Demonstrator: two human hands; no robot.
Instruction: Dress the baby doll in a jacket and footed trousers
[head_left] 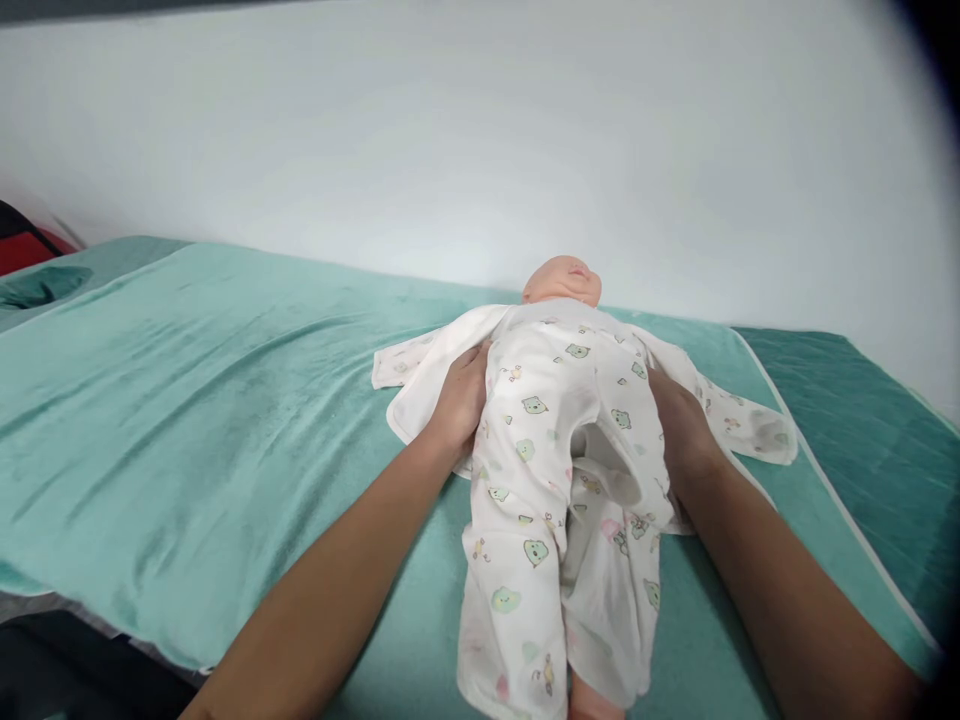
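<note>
A baby doll (pixel 564 280) lies on its back on a teal blanket (pixel 187 400), its head toward the wall. It wears a white romper (pixel 551 450) printed with small animals, the sleeves spread out to both sides. My left hand (pixel 459 400) presses against the doll's left flank, fingers tucked under the cloth. On the other side, my right hand (pixel 679 420) grips the romper's flank, its fingers hidden in the fabric. Both forearms reach in from the bottom of the view.
The blanket covers a padded table whose darker teal surface (pixel 862 420) shows at the right. A white wall (pixel 480 130) stands close behind. A red and black object (pixel 22 245) sits at the far left edge. The table's near edge drops off at the lower left.
</note>
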